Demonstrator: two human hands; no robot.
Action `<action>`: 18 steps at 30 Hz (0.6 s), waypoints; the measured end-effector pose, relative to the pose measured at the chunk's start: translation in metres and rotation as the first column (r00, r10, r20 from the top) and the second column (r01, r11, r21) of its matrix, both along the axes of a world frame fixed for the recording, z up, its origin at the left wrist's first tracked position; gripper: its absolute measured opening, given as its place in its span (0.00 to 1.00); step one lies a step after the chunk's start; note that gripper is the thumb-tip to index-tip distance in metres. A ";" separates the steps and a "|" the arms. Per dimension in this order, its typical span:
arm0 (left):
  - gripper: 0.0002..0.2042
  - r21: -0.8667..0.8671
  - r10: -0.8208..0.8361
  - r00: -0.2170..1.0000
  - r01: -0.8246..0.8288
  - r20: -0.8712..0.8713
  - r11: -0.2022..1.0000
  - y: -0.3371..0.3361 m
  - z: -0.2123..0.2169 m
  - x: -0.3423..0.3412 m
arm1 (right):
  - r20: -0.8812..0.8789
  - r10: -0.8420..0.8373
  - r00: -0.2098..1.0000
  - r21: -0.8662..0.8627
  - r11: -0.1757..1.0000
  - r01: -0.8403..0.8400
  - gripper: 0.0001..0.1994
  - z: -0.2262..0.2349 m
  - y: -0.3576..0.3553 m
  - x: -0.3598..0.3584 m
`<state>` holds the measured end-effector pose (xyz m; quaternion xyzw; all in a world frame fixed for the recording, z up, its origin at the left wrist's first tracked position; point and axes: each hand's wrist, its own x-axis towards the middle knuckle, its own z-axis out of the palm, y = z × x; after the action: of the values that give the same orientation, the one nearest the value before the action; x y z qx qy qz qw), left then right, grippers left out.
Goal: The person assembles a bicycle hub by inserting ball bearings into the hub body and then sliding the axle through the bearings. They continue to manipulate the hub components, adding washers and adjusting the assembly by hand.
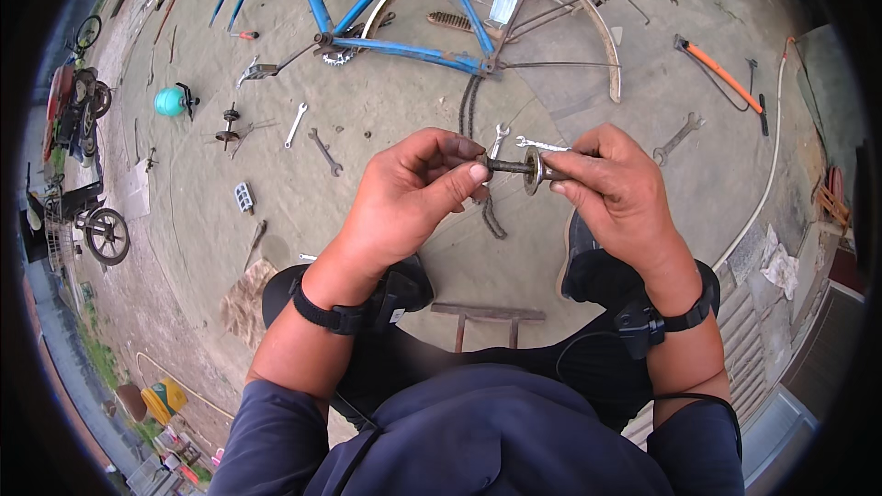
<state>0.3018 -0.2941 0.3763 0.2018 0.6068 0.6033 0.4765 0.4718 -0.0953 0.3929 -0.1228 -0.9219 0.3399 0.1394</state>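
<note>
A dark, greasy bicycle axle [508, 166] is held level in front of me, over the ground. My left hand [409, 186] pinches its left end between thumb and fingers. A round metal cup [532, 171] sits around the axle toward the right. My right hand [617, 191] grips the part just right of that cup, with thumb and forefinger closed on it. Beneath my hands a black bicycle chain [469, 106] lies on the ground, partly hidden by the left fingers. Two wrenches, one a silver wrench [540, 142], lie just beyond the axle.
A blue bicycle frame [409, 50] with a mudguard [602, 32] lies ahead. Leftward are a pedal [243, 197], a hub [228, 124], a turquoise container [171, 101] and several wrenches. An orange pump [721, 73] and a hose [767, 184] lie right. A small wooden stool [487, 312] stands between my legs.
</note>
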 end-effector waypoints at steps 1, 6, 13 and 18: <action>0.14 0.005 0.000 1.000 0.000 0.000 1.000 -0.001 0.000 0.000 | -0.002 -0.001 1.000 -0.004 1.000 0.001 0.19 0.000 0.000 0.000; 0.14 0.072 0.027 0.998 -0.023 -0.063 0.997 -0.002 -0.003 0.004 | -0.005 0.004 1.000 0.001 1.000 -0.004 0.19 0.000 -0.001 0.000; 0.15 0.149 0.042 0.999 -0.037 -0.028 0.988 -0.001 -0.007 0.006 | -0.024 0.071 0.997 0.029 0.997 -0.070 0.19 -0.001 0.002 0.001; 0.14 0.207 0.058 0.997 -0.046 -0.053 0.977 0.001 -0.008 0.006 | -0.017 -0.004 1.000 -0.032 0.999 0.004 0.18 -0.002 -0.001 0.000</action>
<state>0.3075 -0.2936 0.3679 0.2519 0.5601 0.6688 0.4191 0.4721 -0.0961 0.3908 -0.1238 -0.9149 0.3555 0.1461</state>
